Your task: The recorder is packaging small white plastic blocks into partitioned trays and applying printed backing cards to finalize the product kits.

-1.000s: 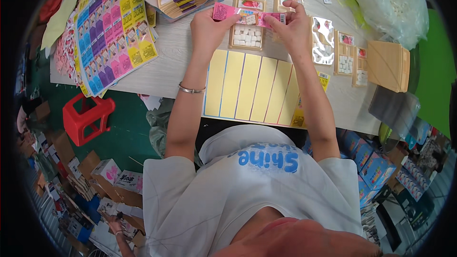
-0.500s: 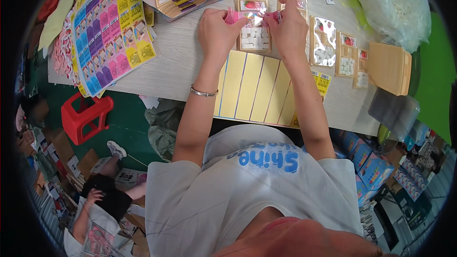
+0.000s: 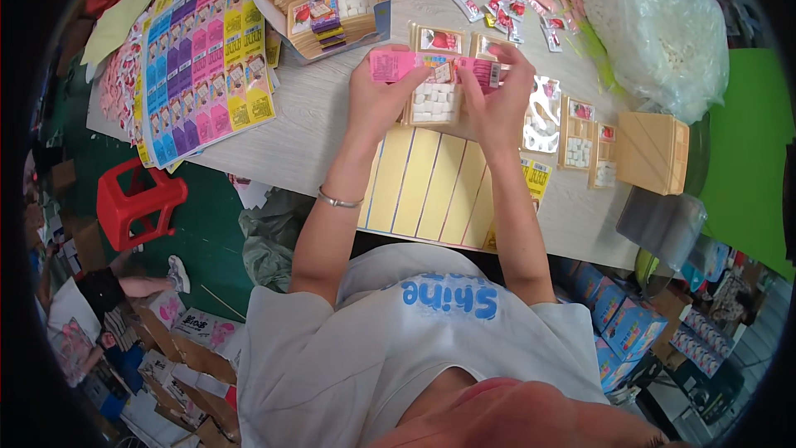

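I am holding a pink printed label strip (image 3: 394, 67) crosswise over a tray (image 3: 429, 124) of white cubes (image 3: 434, 104).
My left hand (image 3: 377, 104) is pinching its left end, my right hand (image 3: 501, 104) its right; neither is nearer. The strip's long axis is running left to right, crossing the tray's, which is stretching away from me; I cannot tell whether they are touching.

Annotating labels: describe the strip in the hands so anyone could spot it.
On the wood-grain table, find the tray of white cubes between the left hand and right hand. Across it runs the pink label strip, a single band unlike the multicoloured label sheets at left.
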`<state>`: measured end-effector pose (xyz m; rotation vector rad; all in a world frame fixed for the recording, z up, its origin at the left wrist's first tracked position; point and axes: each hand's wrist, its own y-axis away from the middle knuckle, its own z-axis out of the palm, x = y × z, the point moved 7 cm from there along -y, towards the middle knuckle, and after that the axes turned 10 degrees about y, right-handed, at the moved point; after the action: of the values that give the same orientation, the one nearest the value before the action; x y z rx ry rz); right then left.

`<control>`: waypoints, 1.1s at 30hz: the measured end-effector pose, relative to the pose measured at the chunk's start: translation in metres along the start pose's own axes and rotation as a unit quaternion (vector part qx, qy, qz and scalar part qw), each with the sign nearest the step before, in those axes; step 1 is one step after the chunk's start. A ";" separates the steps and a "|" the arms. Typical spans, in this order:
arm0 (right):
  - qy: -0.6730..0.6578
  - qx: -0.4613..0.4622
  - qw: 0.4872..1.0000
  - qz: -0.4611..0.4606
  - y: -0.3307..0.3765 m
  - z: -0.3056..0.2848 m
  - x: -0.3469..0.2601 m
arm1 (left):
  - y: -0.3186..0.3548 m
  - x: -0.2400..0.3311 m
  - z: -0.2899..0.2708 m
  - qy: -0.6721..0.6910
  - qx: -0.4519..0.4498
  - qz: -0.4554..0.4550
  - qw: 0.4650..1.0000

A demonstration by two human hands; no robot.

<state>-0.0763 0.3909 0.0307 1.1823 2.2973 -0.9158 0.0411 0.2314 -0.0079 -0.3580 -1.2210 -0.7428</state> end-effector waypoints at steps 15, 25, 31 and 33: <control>-0.331 -0.066 0.916 0.219 0.066 -0.069 0.003 | 0.096 0.090 0.010 -0.281 -0.014 0.276 0.919; -0.326 -0.162 0.916 0.170 0.090 -0.079 -0.009 | 0.104 0.005 0.030 0.135 -0.227 -0.142 0.954; -0.541 -0.183 0.807 0.147 0.101 -0.071 0.019 | 0.113 -0.015 0.032 0.194 -0.252 -0.203 0.926; -0.631 -0.226 0.692 0.267 0.117 -0.052 0.019 | 0.120 -0.021 0.039 0.237 -0.286 -0.207 0.905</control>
<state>0.0071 0.4881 0.0125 0.5515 0.8546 -0.5384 0.0916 0.3484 0.0013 -0.3674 -0.5944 -1.4732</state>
